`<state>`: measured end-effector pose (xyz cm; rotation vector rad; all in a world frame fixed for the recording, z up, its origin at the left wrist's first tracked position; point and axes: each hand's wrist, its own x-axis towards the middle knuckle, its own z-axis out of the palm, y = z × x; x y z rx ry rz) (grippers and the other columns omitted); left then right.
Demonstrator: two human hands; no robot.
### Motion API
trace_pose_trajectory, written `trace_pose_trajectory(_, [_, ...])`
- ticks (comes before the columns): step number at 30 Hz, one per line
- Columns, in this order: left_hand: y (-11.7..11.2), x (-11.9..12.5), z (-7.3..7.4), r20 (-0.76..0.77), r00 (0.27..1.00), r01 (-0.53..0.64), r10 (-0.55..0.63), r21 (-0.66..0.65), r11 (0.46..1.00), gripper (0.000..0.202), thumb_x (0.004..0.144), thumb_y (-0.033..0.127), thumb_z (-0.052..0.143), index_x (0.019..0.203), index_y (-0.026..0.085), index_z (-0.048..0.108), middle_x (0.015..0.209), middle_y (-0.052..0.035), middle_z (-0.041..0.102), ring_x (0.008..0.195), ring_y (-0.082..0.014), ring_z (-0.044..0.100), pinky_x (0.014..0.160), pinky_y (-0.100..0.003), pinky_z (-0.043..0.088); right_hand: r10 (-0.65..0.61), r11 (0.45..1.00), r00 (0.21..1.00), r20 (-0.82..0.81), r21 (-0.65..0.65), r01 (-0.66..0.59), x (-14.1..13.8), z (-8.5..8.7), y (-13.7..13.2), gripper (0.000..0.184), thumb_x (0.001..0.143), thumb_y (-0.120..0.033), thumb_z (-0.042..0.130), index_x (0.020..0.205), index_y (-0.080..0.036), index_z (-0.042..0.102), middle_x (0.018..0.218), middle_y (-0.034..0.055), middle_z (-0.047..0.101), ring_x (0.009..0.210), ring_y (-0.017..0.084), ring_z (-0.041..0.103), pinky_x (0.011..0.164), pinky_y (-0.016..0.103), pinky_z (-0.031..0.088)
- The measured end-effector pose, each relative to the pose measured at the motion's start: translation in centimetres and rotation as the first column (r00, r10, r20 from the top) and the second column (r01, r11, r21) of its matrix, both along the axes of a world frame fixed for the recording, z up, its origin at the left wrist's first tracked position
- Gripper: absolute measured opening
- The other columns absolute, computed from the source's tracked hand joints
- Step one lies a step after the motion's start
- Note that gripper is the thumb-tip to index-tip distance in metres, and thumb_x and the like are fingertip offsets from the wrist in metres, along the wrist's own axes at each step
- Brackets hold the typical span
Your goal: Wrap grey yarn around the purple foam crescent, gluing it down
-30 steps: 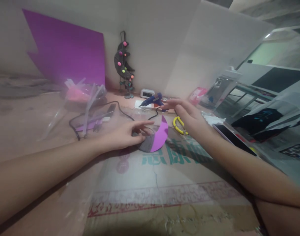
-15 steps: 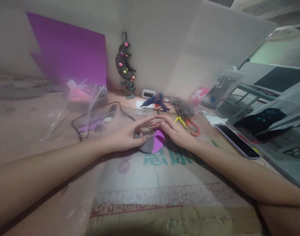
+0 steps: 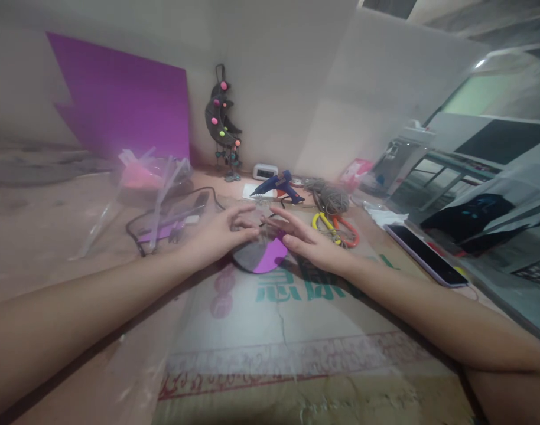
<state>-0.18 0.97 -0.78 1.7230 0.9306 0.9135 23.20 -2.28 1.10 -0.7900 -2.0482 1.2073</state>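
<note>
A round disc [image 3: 249,260], part grey yarn and part bare purple, lies on the printed cardboard [image 3: 296,324] between my hands. My left hand [image 3: 232,233] is over the disc's left upper edge, thumb and fingers apart. At its right side my right hand [image 3: 308,241] has its fingers stretched out and its thumb near the purple part. Neither hand visibly grips anything; some fingertips are blurred, and whether they touch the disc I cannot tell.
Behind the hands are a blue glue gun [image 3: 277,185], a grey yarn ball [image 3: 334,199] and yellow-and-orange-handled scissors [image 3: 348,231]. A phone [image 3: 425,254] lies at right. Plastic bags and glue sticks [image 3: 157,203] are at left. A moon ornament [image 3: 221,121] hangs behind.
My hands have drawn apart, and the fingertips that met above the disc are now separated. The disc has shifted slightly left and turned, its grey part showing more openly.
</note>
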Motion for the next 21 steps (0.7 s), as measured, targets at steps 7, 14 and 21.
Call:
trace_pose_trajectory(7, [-0.46,0.23,0.32,-0.074,0.992,0.104,-0.1,0.048,0.993,0.05,0.081,0.037,0.064,0.127,0.018,0.057,0.099,-0.008,0.071,0.093,-0.0211,0.066,0.086,-0.037,0.049,-0.117,0.971,0.975,0.187,0.228,0.073,0.1,0.03,-0.2,0.05,0.096,-0.034,0.045,0.144,-0.022,0.034,0.122,0.0112,0.063,0.112,0.02,0.061,0.098,0.044,0.047])
trace_pose_trajectory(14, [-0.57,0.44,0.19,-0.002,0.982,0.19,-0.19,0.09,0.978,0.036,0.08,0.016,0.056,0.115,0.016,0.062,0.098,-0.0076,0.07,0.089,-0.018,0.065,0.084,-0.035,0.05,-0.083,0.954,0.964,0.254,0.3,0.003,0.14,0.43,-0.38,0.054,0.09,-0.017,0.045,0.143,-0.02,0.033,0.122,0.0107,0.063,0.112,0.02,0.061,0.096,0.041,0.049])
trace_pose_trajectory(21, [-0.78,0.3,0.6,0.056,0.998,0.032,-0.035,0.063,0.998,0.042,0.081,0.022,0.059,0.123,0.018,0.056,0.114,-0.0098,0.065,0.098,-0.0193,0.062,0.088,-0.035,0.048,-0.21,0.864,0.922,0.325,0.503,0.02,0.08,0.56,-0.33,0.052,0.085,-0.016,0.053,0.136,-0.021,0.043,0.1,0.007,0.063,0.092,0.02,0.06,0.086,0.04,0.05])
